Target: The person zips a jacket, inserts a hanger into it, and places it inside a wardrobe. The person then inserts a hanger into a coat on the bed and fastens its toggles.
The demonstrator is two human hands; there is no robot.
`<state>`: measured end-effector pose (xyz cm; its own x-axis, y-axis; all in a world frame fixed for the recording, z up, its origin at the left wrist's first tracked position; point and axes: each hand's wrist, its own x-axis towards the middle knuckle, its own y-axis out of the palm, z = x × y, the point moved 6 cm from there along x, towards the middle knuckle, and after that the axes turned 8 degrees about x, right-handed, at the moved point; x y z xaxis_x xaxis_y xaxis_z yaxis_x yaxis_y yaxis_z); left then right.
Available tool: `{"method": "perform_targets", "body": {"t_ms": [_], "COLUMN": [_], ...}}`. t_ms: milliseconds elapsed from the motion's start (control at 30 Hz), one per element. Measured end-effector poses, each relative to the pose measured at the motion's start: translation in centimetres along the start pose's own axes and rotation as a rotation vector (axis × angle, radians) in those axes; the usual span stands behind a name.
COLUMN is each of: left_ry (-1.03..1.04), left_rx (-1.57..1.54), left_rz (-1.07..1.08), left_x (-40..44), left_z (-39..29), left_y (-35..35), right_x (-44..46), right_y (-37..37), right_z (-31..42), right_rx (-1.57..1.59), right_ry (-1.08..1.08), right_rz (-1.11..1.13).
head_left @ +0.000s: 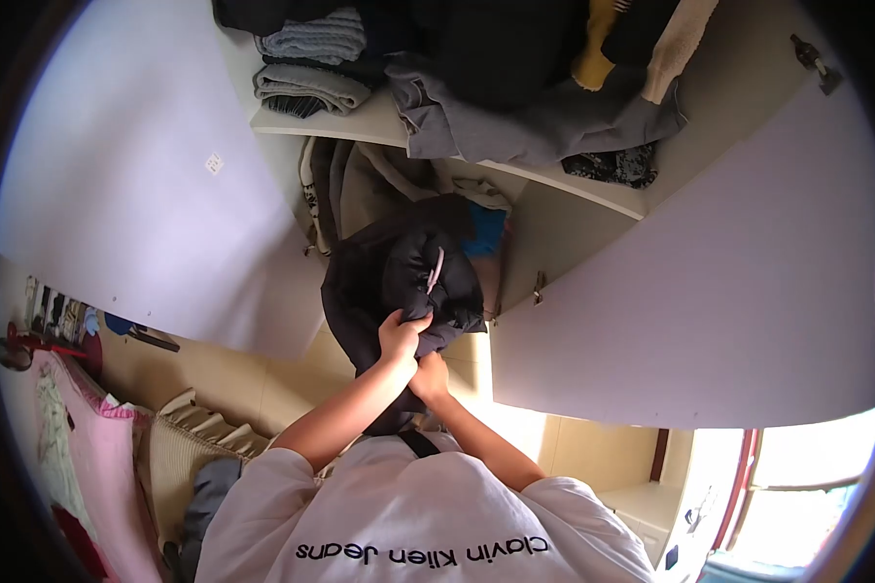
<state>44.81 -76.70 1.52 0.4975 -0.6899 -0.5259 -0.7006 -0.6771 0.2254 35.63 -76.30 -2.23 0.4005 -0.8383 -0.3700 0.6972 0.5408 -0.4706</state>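
Observation:
A bundled black padded jacket (pixel 355 291) hangs in front of my chest, before the lower part of an open wardrobe. My left hand (pixel 403 337) is closed on the jacket's folds near its middle, thumb on top. Just below and to the right, my right hand (pixel 430 377) is also closed on the jacket, close against my left wrist. A thin pale strip (pixel 436 270) shows on the rolled upper part of the jacket. Its lower end drops behind my forearms and is partly hidden.
Wardrobe doors stand open at left (pixel 156 185) and right (pixel 690 291). The shelf (pixel 379 124) holds folded grey clothes (pixel 311 85) and hanging sleeves. Below it are more clothes and a blue item (pixel 486 229). A bed with pink bedding (pixel 102 457) lies at left; a bright window (pixel 797 476) is at right.

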Motion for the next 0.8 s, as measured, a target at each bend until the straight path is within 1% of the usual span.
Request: {"method": "perform_targets", "body": {"t_ms": [67, 100, 133, 167, 200, 233, 267, 300, 333, 400, 433, 467, 567, 733, 800], "left_ry": [0.046, 0.1, 0.156, 0.21, 0.26, 0.272, 0.359, 0.559, 0.717, 1.215, 1.278, 1.391, 1.565, 1.616, 1.622], "left_rx": [0.063, 0.074, 0.083, 0.093, 0.217, 0.139, 0.119, 0.064, 0.03, -0.059, -0.224, -0.356, -0.545, -0.578, -0.572], "left_rz": [0.086, 0.166, 0.245, 0.326, 0.341, 0.384, 0.378, 0.337, 0.357, 0.405, 0.377, 0.372, 0.375, 0.36, 0.356], "left_x": [0.2, 0.2, 0.3, 0.4, 1.0, -2.0, -2.9, -4.3, -6.1, -11.4, -14.1, -16.3, -19.5, -19.2, -18.6], "left_z": [-0.4, -1.0, -1.8, -2.6, -2.8, -6.7, -9.4, -12.9, -16.8, -24.9, -28.0, -30.0, -30.6, -29.3, -29.0], "left_y": [-0.4, -0.3, 0.0, 0.2, 0.1, 0.9, 1.0, 0.8, 0.3, -2.3, -3.4, -4.9, -7.3, -8.5, -8.8], "right_x": [0.1, -0.1, 0.2, 0.3, -0.3, -0.7, -0.7, -0.9, -0.8, -1.5, -1.6, -1.8, -1.4, -0.9, -0.2], "right_y": [-0.3, -0.6, -0.8, -0.8, -1.4, -1.9, -2.0, -2.6, -2.9, -3.4, -3.3, -3.1, -2.4, -1.9, -1.5], "right_z": [0.7, 0.9, 0.8, 1.2, 2.8, 4.3, 4.4, 5.0, 4.7, 4.9, 4.3, 3.9, 3.3, 3.5, 2.8], "right_rx": [0.278, 0.416, 0.54, 0.736, 0.851, 0.965, 1.031, 1.081, 1.023, 0.947, 0.911, 0.904, 0.929, 0.976, 0.969], "right_ry": [-0.143, -0.216, -0.237, -0.235, -0.239, -0.245, -0.251, -0.257, -0.256, -0.245, -0.174, -0.164, -0.202, -0.146, -0.147], "right_rz": [-0.137, -0.204, -0.199, -0.152, -0.136, -0.121, -0.13, -0.16, -0.19, -0.266, -0.275, -0.294, -0.311, -0.343, -0.308]}}
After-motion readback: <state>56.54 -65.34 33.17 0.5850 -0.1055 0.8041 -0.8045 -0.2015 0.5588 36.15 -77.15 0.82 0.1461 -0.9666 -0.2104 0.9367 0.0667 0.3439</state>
